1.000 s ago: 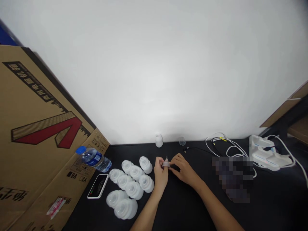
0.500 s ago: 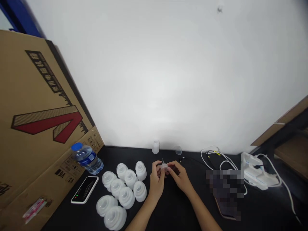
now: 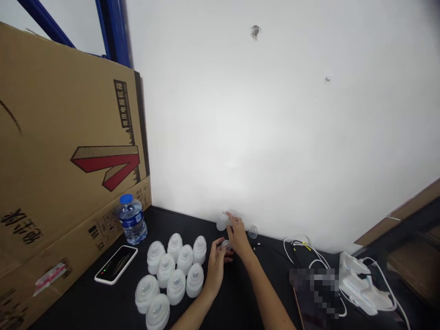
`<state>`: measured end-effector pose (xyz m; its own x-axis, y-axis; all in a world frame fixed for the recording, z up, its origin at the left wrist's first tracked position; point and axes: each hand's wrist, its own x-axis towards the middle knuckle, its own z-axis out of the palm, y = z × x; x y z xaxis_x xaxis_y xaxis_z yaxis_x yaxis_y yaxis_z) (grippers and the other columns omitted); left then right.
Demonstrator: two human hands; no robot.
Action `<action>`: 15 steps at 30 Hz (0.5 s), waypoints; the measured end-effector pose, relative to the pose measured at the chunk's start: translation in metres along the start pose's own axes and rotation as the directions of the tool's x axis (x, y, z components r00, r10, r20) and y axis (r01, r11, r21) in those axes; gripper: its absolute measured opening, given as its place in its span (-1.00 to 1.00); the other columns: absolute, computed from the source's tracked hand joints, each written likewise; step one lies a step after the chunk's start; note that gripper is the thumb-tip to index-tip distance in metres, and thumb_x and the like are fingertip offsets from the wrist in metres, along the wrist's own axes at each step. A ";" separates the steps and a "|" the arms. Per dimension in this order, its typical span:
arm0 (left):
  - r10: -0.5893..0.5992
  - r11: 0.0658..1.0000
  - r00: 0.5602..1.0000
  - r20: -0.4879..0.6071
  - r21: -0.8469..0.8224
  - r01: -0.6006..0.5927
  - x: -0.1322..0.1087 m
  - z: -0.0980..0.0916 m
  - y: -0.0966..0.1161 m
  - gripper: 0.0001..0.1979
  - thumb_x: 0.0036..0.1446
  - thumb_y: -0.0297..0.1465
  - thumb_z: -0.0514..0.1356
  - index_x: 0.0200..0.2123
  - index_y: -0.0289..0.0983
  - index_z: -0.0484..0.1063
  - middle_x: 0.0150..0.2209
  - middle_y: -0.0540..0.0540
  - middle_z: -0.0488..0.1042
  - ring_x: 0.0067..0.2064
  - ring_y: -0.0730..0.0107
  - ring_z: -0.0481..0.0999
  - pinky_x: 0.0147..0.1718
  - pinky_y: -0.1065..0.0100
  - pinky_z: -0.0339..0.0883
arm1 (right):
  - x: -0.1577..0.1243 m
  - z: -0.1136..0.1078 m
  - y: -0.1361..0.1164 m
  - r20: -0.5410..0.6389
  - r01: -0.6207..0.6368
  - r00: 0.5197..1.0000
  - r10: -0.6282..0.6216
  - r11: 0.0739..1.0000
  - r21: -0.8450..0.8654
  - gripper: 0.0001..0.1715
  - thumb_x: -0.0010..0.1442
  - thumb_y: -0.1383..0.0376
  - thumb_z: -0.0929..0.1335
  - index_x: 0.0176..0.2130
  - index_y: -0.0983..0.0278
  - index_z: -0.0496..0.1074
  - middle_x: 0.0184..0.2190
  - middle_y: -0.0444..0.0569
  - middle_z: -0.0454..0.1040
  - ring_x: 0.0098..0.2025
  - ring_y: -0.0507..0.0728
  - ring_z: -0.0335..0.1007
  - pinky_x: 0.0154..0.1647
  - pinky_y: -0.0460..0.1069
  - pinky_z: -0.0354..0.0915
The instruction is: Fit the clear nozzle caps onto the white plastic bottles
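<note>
My left hand [image 3: 216, 268] pinches a small clear plastic piece [image 3: 226, 245] at its fingertips, near the table's middle. My right hand [image 3: 239, 236] reaches forward with its fingers spread, its fingertips at or just over a frosted white bottle-shaped part [image 3: 222, 223] by the wall. A clear plastic cap [image 3: 253, 232] sits just right of that hand. To my left stand several frosted white bottle-shaped parts [image 3: 176, 270] in close rows, on the black table [image 3: 254, 293].
A water bottle with a blue cap [image 3: 131, 220] and a phone [image 3: 116, 264] stand at the left, before a large cardboard box [image 3: 75, 137]. White cables [image 3: 302, 250] and a white device [image 3: 360, 284] lie right, beside a pixelated patch [image 3: 314, 293].
My right hand has let go of the small clear piece and moved forward toward the wall. The view has swung, tilting the scene. My left hand keeps the piece.
</note>
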<state>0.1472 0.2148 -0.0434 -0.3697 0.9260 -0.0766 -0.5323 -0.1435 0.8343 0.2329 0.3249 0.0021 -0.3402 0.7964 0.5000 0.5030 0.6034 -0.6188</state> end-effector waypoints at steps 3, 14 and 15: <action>0.025 0.999 0.999 -0.023 0.041 -0.024 0.000 -0.002 0.000 -0.35 0.18 0.16 0.30 0.07 -0.24 0.47 -0.12 -0.21 0.64 -0.23 0.17 0.70 -0.33 0.26 0.54 | 0.011 0.012 0.006 -0.050 -0.015 0.999 0.019 0.997 0.072 -0.50 0.32 0.29 0.40 0.22 0.13 0.52 0.10 0.15 0.51 0.17 0.40 0.42 0.29 0.39 0.35; 0.169 0.984 0.983 -0.071 0.069 -0.165 -0.002 0.002 0.004 -0.40 0.24 0.07 0.33 0.11 -0.21 0.31 -0.08 -0.20 0.63 -0.13 0.11 0.71 -0.27 0.21 0.58 | -0.043 -0.015 0.030 -0.261 -0.226 0.905 0.334 0.901 0.369 -0.41 0.35 -0.01 0.42 0.20 0.18 0.26 0.04 0.20 0.58 -0.07 0.32 0.65 -0.06 0.20 0.57; 0.160 0.986 0.984 -0.078 0.051 -0.156 -0.002 0.003 0.004 -0.39 0.22 0.06 0.35 0.11 -0.20 0.29 -0.07 -0.21 0.63 -0.11 0.09 0.72 -0.26 0.20 0.59 | -0.053 -0.021 0.034 -0.268 -0.247 0.870 0.414 0.836 0.490 -0.31 0.29 -0.05 0.46 0.22 0.16 0.22 0.06 0.19 0.58 -0.07 0.33 0.67 -0.08 0.20 0.58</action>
<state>0.1479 0.2134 -0.0387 -0.5085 0.8609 0.0152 -0.4288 -0.2685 0.8626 0.2848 0.3022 -0.0322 0.1250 0.9316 0.3414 0.1154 0.3281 -0.9376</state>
